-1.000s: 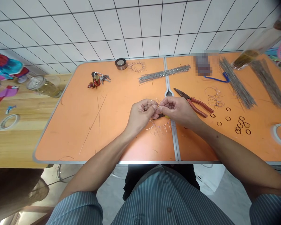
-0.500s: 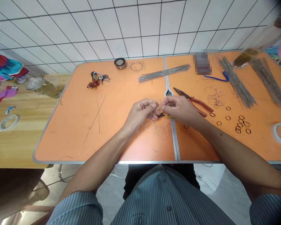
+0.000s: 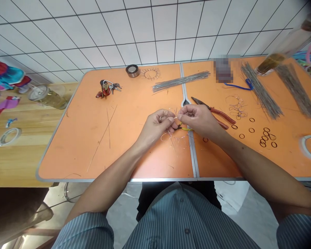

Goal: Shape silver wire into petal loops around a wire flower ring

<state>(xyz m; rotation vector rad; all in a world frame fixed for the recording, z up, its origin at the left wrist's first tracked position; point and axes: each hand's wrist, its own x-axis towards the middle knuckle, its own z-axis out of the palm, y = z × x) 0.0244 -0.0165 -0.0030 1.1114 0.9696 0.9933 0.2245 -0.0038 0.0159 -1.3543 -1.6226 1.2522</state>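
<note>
Wire (image 3: 175,118) sits pinched in fingertips of left hand (image 3: 158,125) and right hand (image 3: 197,117), over table (image 3: 67,145); looks part-shaped. Looped ring (image 3: 156,74) behind seems done; straight wire bundle (image 3: 181,81) unbent, presumably left.

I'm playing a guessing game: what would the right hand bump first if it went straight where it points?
The right hand would probably meet the left hand first, past the thin wire between them; how they line up in depth is unclear.
</note>
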